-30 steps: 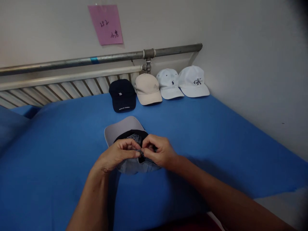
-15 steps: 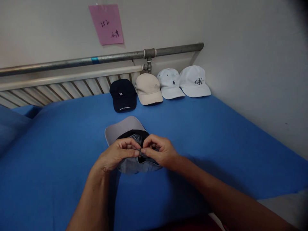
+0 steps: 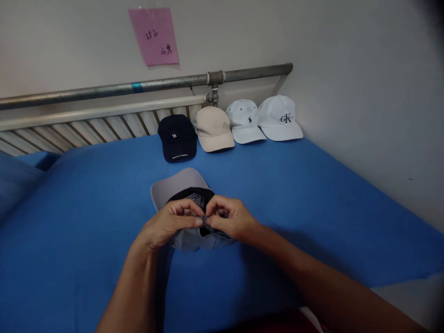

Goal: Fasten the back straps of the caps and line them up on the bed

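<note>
A grey cap (image 3: 175,184) lies upside down on the blue bed sheet (image 3: 86,194), its brim pointing away from me and its dark lining showing. My left hand (image 3: 168,225) and my right hand (image 3: 231,218) both pinch the strap at the back of the cap, fingertips meeting over the small buckle (image 3: 204,221). Both hands are closed on that strap. The fingers hide most of the strap itself.
Four caps stand in a row at the far edge: a navy cap (image 3: 177,137), a beige cap (image 3: 212,128), a pale blue cap (image 3: 244,120), a white cap (image 3: 279,117). Behind them run a metal rail (image 3: 138,86) and a slatted headboard. A pink note (image 3: 154,35) hangs on the wall.
My fingertips have shifted slightly on the strap and pressed closer together over the buckle. The cap stays where it was.
</note>
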The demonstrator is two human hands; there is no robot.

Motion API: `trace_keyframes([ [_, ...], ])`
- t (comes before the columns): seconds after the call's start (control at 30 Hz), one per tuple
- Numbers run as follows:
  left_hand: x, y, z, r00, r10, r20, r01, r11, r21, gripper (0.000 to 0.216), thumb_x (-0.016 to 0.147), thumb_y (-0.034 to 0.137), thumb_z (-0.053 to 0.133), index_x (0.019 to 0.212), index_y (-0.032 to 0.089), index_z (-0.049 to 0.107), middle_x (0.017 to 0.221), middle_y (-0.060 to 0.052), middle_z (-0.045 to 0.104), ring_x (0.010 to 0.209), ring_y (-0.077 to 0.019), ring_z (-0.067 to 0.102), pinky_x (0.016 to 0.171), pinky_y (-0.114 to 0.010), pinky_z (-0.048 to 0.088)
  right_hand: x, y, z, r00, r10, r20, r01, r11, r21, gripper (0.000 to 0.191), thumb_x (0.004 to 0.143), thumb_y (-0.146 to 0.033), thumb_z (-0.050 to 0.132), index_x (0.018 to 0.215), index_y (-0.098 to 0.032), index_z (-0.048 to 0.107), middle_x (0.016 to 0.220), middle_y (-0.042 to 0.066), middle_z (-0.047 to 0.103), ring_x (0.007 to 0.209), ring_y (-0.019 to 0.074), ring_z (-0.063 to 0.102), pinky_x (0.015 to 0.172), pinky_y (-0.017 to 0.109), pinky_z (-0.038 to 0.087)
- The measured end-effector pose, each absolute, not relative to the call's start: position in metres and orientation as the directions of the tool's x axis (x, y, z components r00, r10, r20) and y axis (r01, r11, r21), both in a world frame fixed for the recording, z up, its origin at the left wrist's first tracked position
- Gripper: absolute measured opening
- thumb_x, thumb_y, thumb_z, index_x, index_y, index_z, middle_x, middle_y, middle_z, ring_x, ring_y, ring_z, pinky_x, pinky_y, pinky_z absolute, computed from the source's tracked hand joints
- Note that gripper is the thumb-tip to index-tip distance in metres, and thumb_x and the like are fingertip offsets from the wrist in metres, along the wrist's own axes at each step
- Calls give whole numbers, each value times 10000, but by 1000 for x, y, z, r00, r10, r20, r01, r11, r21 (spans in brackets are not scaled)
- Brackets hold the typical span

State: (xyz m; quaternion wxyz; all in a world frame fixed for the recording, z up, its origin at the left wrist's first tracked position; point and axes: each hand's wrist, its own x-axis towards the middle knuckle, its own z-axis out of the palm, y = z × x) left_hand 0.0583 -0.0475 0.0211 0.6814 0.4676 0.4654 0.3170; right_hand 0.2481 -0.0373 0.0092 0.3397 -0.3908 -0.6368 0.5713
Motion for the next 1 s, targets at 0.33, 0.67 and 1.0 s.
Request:
trace_keyframes([
  [0.33,59,-51,27,360,880,-310,9,329,944,172,663,164,767,809,175,677,760,20,650,678,-86,581,655,-209,468,251,-33,15,-438,894,-95,-6,-108,-994,118,653,-212,664,712,-185,565,582,-59,525,527,74,488,519,211,390],
  [0.67,59,-50,24,349,884,-310,12,327,945,208,639,193,798,821,180,699,777,11,669,679,-94,600,661,-220,487,258,-33,21,-547,830,-109,3,-129,-992,61,660,-197,679,705,-171,647,592,-38,567,558,80,498,543,216,387],
  [1.0,61,-51,26,388,857,-340,104,326,940,159,677,237,776,822,197,725,726,2,692,665,-112,603,641,-231,476,258,-31,21,-591,792,-154,68,-141,-988,27,656,-162,634,683,-162,633,572,-46,551,536,67,475,505,197,358],
])
